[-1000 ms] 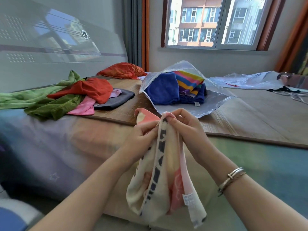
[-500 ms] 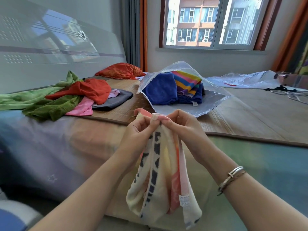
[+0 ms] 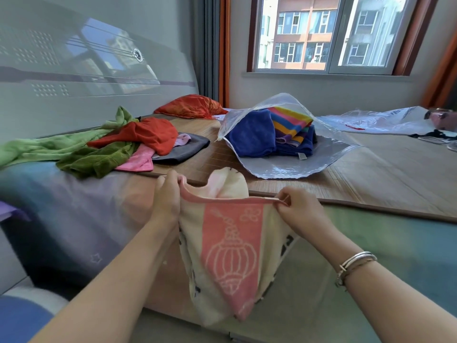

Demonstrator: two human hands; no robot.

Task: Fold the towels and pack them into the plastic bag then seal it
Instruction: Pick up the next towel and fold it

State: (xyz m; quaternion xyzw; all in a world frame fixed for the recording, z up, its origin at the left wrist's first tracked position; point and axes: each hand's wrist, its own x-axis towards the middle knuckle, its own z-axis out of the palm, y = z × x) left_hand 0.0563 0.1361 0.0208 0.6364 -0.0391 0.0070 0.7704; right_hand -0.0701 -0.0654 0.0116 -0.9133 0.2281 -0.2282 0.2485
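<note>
Bedroom scene, with a bed [image 3: 74, 206] beneath a window [image 3: 329, 33]. Nearest you, your left hand [image 3: 166, 203] and right hand [image 3: 298, 214] each pinch one end of the pink top hem of a cream-and-pink towel [image 3: 228, 253], which hangs stretched between them in front of the bed's near edge; a shell motif shows on its pink band. A bracelet [image 3: 354, 264] circles your right wrist. Beyond the hands, a woven mat [image 3: 371, 174] covers the bed. On its middle lies the plastic bag [image 3: 284, 167], mouth open, holding a folded blue towel [image 3: 252, 132] beside a striped towel [image 3: 291, 122]. Toward the bed's left edge sits a loose pile of towels [image 3: 111, 144], green, red, pink and grey. At the far edge lie an orange cushion [image 3: 190, 106] and, to the right, another plastic bag [image 3: 380, 120].
</note>
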